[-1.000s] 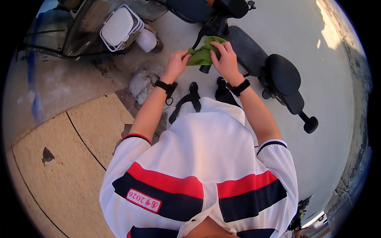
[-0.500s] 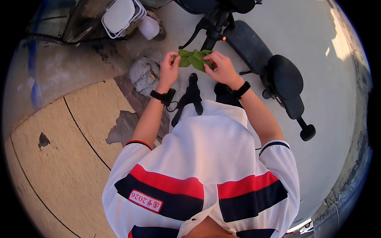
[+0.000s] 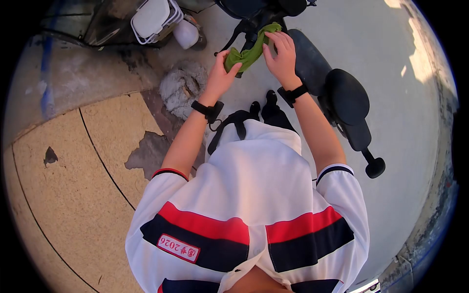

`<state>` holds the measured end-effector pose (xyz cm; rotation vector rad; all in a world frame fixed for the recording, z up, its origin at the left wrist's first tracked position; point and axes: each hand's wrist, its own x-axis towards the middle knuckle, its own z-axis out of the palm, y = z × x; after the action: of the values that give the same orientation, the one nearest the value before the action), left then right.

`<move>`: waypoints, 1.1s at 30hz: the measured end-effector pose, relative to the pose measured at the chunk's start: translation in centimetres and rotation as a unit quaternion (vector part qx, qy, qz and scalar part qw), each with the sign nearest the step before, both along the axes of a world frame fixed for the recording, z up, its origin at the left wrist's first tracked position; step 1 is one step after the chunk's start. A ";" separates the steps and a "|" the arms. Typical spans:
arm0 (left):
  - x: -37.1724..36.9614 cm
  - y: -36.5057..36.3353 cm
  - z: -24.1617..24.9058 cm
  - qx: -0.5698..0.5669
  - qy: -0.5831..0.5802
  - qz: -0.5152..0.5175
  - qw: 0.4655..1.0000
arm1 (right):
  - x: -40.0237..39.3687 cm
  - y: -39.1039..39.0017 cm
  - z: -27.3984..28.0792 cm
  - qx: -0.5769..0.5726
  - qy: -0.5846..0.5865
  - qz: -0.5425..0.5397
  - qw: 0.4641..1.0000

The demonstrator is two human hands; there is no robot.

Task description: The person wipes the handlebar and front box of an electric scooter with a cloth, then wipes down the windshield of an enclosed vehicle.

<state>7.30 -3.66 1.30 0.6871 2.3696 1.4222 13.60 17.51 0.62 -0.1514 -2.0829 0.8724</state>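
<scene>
A green cloth (image 3: 248, 56) is stretched at a slant between my two hands, gathered into a long band. My left hand (image 3: 222, 77) pinches its lower end between thumb and fingers. At the upper end, the thumb and fingers of my right hand (image 3: 283, 57) grip the other edge. Behind the cloth, overlapped by it in this view, are the dark handlebar and brake lever (image 3: 238, 35) of an electric scooter. A black band sits on each wrist.
The scooter's footboard (image 3: 308, 58) and black seat (image 3: 347, 96) extend to the right. A white folding stool (image 3: 150, 20) and a white rounded object (image 3: 186, 34) stand at the upper left. A grey lump (image 3: 181, 90) lies beside tan boards (image 3: 63, 195) on the floor.
Both hands have moved forward and up toward the scooter's handlebar, the right one farther. The cloth went from bunched and level to a longer, slanted band. My feet now show closer together.
</scene>
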 end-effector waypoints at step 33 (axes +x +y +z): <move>-0.1 -3.9 1.3 0.137 0.066 0.149 0.977 | 0.5 -0.2 1.0 -0.074 0.000 -0.073 0.995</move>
<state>7.23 -7.61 2.58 0.5180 2.4839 1.9127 14.12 17.26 1.60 -0.3795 -1.9791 0.9368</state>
